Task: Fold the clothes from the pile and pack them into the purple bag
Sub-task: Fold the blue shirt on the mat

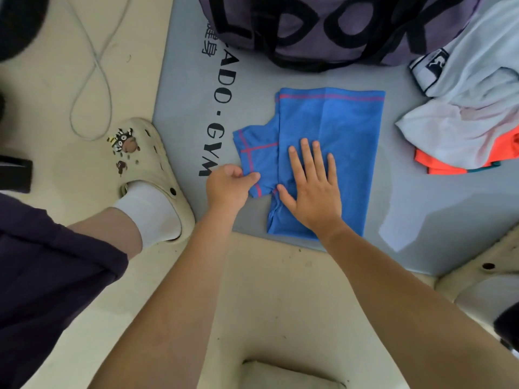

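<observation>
The blue shirt [331, 130] lies on the mat [182, 80], long axis running away from me toward the purple bag [323, 26]. My right hand [314, 189] presses it flat, fingers spread. My left hand [229, 186] pinches the sleeve [254, 153] sticking out leftward, ready to fold in.

On a grey gym mat [280, 80] lies a half-folded blue T-shirt [337, 122] — the right hand [314, 192] presses it flat, the left hand [229, 186] pinches its sleeve [255, 153]. Beyond — the purple bag [323, 26]; rightward, the clothes pile [471, 113].
</observation>
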Action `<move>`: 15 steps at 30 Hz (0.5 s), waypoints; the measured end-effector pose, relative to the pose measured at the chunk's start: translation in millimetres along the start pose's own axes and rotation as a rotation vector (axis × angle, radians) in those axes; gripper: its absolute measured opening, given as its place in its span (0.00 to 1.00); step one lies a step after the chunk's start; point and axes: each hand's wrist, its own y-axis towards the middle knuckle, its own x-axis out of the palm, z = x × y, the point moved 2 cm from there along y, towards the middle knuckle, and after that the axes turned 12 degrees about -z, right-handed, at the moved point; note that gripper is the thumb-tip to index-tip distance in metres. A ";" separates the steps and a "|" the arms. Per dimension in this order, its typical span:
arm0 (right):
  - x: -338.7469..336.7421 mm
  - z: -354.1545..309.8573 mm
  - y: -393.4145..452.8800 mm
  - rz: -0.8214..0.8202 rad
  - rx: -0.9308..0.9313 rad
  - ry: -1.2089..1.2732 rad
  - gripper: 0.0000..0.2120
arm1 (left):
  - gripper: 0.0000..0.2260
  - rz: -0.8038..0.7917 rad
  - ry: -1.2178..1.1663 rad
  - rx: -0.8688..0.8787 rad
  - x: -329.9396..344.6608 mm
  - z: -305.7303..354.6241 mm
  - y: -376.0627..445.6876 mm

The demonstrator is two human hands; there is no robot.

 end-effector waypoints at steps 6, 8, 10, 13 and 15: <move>-3.5 -0.7 -0.8 -0.022 -0.006 -0.005 0.36 | 0.12 0.078 -0.488 -0.027 6.8 14.1 -5.4; -6.2 -0.4 -1.3 -0.035 -0.003 -0.002 0.35 | 0.10 0.085 -0.503 -0.062 4.1 18.8 -2.2; -10.2 -0.6 -1.6 -0.038 0.002 0.027 0.34 | 0.08 0.063 -0.469 -0.096 0.3 21.3 0.3; -19.1 -3.7 -1.3 -0.054 0.012 0.106 0.32 | 0.11 0.063 -0.409 -0.070 -3.8 21.9 2.4; -26.0 -6.1 -1.1 -0.084 0.023 0.152 0.31 | 0.12 0.112 -0.310 0.041 -6.8 22.1 1.5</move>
